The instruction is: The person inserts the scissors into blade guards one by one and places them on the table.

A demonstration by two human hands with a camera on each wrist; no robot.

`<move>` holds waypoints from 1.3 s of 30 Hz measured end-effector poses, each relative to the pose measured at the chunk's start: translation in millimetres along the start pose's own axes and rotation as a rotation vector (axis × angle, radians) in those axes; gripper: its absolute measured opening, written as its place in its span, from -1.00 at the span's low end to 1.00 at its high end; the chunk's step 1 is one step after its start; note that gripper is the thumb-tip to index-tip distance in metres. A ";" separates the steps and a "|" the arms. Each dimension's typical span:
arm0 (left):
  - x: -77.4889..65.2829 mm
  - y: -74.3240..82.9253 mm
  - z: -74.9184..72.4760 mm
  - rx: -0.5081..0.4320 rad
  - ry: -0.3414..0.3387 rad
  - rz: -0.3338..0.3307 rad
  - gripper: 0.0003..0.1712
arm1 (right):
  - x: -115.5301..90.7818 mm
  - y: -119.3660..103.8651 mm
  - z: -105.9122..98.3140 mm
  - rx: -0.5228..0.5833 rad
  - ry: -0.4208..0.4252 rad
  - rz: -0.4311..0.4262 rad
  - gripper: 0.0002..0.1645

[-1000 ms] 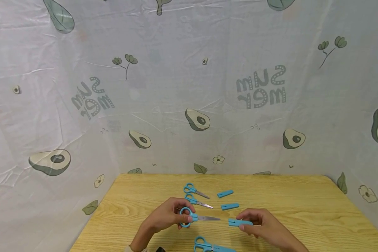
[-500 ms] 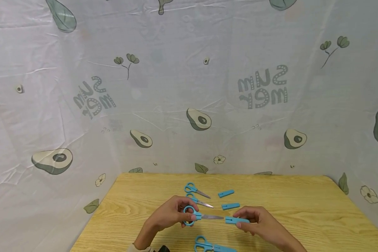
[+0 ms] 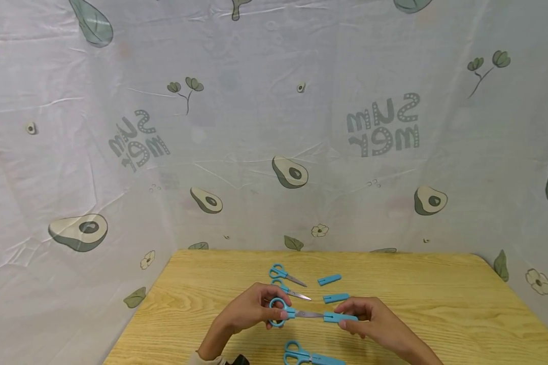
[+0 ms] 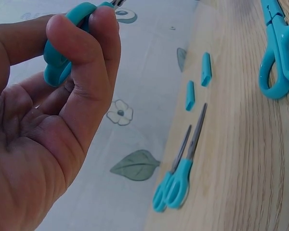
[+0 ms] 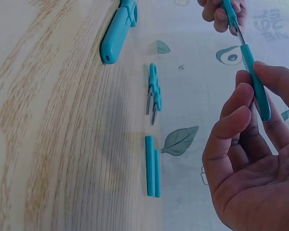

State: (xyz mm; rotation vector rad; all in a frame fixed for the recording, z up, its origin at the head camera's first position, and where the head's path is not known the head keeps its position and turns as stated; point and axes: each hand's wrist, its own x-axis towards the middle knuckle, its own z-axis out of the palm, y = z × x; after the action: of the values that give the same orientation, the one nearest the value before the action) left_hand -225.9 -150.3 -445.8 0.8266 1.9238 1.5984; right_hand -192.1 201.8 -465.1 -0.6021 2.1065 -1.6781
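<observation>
My left hand [image 3: 254,310] pinches a pair of scissors [image 3: 289,314] by its blue handles, blades pointing right above the table. With thumb and fingers, my right hand [image 3: 375,324] holds a blue scissors cover [image 3: 333,317], its slotted end towards the left hand. In the head view the blade tip meets the cover's mouth; the right wrist view shows the blades [image 5: 239,34] at the opening of that cover, most of their length outside. How far the tip is inside cannot be told.
Two uncovered scissors [image 3: 288,278] [image 4: 180,180] lie behind the hands, with two loose covers [image 3: 335,298] [image 5: 150,166] to their right. Covered scissors [image 3: 311,355] lie at the near side of the wooden table [image 3: 415,284]. A printed sheet [image 3: 237,126] hangs behind.
The right hand has brought the cover leftward and the left hand has moved the scissors slightly right. The gap between blade tip and cover has closed.
</observation>
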 end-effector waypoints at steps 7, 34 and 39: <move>3.9 0.1 3.9 0.002 0.011 -0.021 -0.72 | -0.3 2.3 1.2 0.007 0.003 0.002 -0.59; 10.1 2.5 7.4 -0.032 -0.008 -0.013 -0.64 | 7.0 -3.2 10.2 -0.009 0.015 -0.014 -0.61; 11.1 3.0 8.5 -0.036 -0.008 -0.008 -0.63 | 10.4 -6.5 13.7 -0.014 0.002 -0.045 -0.60</move>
State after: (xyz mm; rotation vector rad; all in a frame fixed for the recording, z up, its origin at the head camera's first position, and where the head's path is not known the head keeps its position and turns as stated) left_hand -227.2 -136.1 -444.4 0.8078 1.8845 1.6181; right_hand -192.7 183.7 -461.9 -0.6568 2.1226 -1.6898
